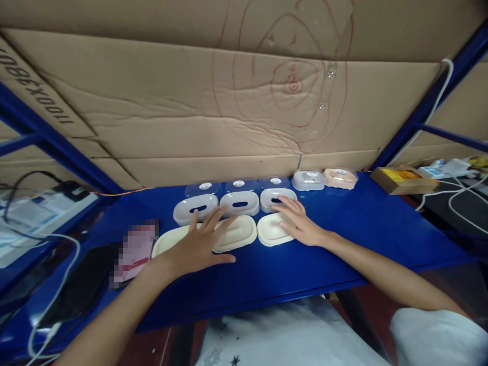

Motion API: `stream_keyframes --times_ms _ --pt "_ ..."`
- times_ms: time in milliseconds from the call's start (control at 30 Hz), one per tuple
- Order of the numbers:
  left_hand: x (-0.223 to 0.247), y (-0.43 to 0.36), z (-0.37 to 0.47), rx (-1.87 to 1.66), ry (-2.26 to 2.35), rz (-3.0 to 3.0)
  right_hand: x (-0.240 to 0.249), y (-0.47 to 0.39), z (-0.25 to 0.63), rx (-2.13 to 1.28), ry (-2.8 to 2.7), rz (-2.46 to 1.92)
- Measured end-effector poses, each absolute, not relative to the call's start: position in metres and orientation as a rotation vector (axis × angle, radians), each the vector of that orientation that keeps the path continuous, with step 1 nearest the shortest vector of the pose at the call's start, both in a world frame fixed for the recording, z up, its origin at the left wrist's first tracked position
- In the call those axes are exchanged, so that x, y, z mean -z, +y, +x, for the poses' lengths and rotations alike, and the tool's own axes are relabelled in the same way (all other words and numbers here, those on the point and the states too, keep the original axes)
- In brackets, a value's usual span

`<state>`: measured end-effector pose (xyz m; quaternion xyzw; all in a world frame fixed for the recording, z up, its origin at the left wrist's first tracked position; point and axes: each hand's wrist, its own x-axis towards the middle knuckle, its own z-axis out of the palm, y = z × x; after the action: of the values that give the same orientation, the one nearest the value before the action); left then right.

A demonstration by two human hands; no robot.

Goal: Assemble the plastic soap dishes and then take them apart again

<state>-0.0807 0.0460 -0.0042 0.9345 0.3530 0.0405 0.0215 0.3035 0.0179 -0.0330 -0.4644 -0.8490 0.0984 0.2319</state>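
Three white oval trays (240, 204) with a dark slot in each stand in a row, and in front of them lie three cream oval bases (244, 231). My left hand (204, 241) is spread over the left and middle cream bases, its fingertips near the left and middle white trays and its thumb out to the right. Over the right cream base (271, 230) is my right hand (303, 223), fingers stretched toward the right white tray (270, 200). Nothing shows in either hand. Whether the fingers touch the pieces I cannot tell.
Clear lids (202, 189) with round labels line the back. Beside them stand a grey lidded box (309, 180) and a peach one (340, 178). A cardboard carton (404, 180) and white cables are at the right. A pink packet (135, 251) and black pouch (82, 284) lie left.
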Motion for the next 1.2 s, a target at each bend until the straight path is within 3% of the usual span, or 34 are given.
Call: stream_keyframes --times_ms 133,300,500,633,867,1200 --pt "0.006 0.039 -0.078 -0.147 1.014 2.909 0.027 0.031 0.327 -0.107 -2.239 -1.298" --pt "0.006 0.040 -0.079 -0.275 1.026 2.996 0.023 0.062 0.382 0.142 -2.133 -1.665" --pt "-0.002 0.031 -0.061 -0.369 0.793 3.054 0.018 0.073 0.419 0.183 -2.096 -1.874" --pt "0.001 0.024 -0.048 -0.417 0.642 3.052 0.009 0.068 0.423 0.223 -2.103 -1.845" --pt "0.005 0.015 -0.038 -0.402 0.546 3.023 0.000 0.063 0.440 -0.003 -2.064 -1.811" --pt "-0.006 -0.005 -0.031 -0.479 0.592 2.677 -0.017 0.032 0.395 0.049 -2.070 -1.482"
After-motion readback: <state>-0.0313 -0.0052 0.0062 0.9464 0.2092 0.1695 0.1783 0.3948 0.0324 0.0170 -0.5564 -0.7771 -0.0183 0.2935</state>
